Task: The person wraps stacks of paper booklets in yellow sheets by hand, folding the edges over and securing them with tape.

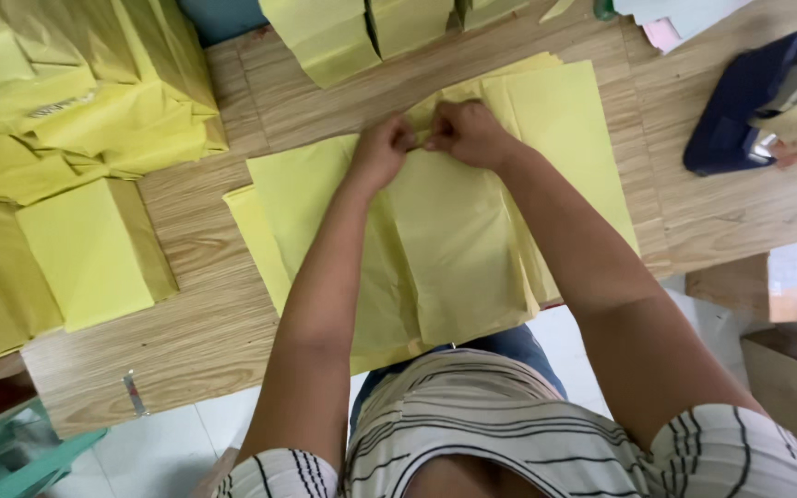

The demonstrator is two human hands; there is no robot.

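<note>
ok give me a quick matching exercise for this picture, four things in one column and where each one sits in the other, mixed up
Things:
1. tape dispenser
2. left hand
3. folded yellow stack
4. bare yellow sheet

Places:
A. far left of the wooden table
B. pinching the top edge of the yellow paper, beside the right hand
C. far right of the table
D. lying flat just right of the right hand

Pairs: 1-C, 2-B, 3-A, 4-D
</note>
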